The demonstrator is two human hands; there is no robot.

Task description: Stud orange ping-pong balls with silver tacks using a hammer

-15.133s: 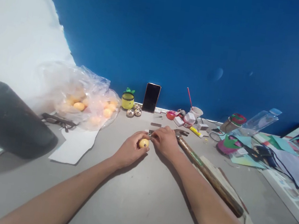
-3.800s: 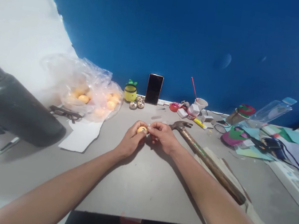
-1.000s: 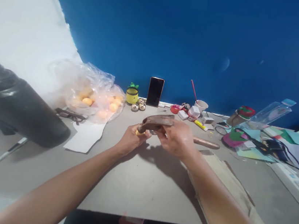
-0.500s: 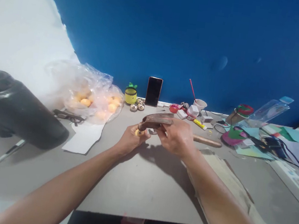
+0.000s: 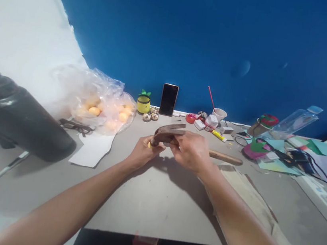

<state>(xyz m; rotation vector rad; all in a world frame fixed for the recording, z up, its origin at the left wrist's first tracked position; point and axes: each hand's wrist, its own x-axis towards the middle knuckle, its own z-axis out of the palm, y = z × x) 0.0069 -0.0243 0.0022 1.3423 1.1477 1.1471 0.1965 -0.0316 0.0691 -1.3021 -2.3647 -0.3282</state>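
Observation:
My left hand (image 5: 141, 153) is closed around a small yellow ball (image 5: 149, 145) that rests on the grey table (image 5: 153, 201); only a sliver of the ball shows. My right hand (image 5: 191, 152) grips a rusty hammer (image 5: 168, 133) close to its head. The hammer's head sits right over the ball and my left fingers. Its wooden handle (image 5: 226, 158) sticks out to the right behind my right hand.
A clear plastic bag of yellow balls (image 5: 102, 104) lies at the back left, with glasses (image 5: 75, 127) and white paper (image 5: 95, 151) in front. A phone (image 5: 169, 99) leans on the blue wall. Craft clutter (image 5: 282, 154) fills the right; a black object (image 5: 16, 119) lies left.
The hammer's head has dropped slightly onto the ball compared with half a second ago. Seconds earlier the hammer lay on the table and my right hand pinched something small at the ball.

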